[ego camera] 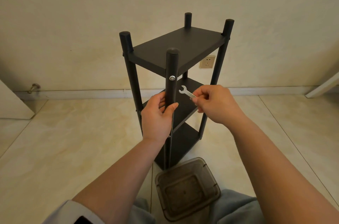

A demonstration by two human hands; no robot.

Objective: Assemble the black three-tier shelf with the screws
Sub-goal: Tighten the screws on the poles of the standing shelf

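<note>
Black three-tier shelf upright on the tiled floor, all three boards seated between four posts. Left hand wrapped around the near post, fingers and thumb curled about it, probably to steady the frame. Right hand pinching the small flat spanner by its tail, open jaw aimed toward the silver screw at the top board, likely for final tightening. Smoky plastic container beside the knees, contents not discernible.

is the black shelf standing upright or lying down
Upright: the shelf stands on the floor, posts vertical, three boards level.
</note>
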